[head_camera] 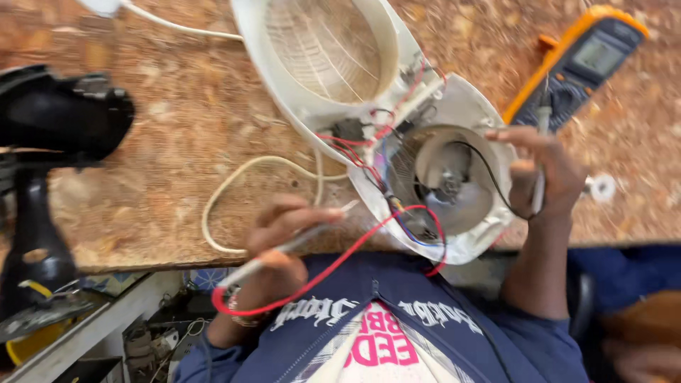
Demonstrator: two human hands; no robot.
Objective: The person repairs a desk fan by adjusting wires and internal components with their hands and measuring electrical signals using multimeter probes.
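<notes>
While both hands grip probes:
Left hand (284,234): pinching red-lead probe (298,245), tip beside fan housing (454,184).
Right hand (543,174): clasping black-lead probe (540,163) at housing rim.

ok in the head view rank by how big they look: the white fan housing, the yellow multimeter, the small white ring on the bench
1. white fan housing, by far the largest, spanning the bench middle.
2. yellow multimeter, clearly smaller, partly cut off at the frame's top.
3. small white ring, tiny, beside the right hand.
</notes>
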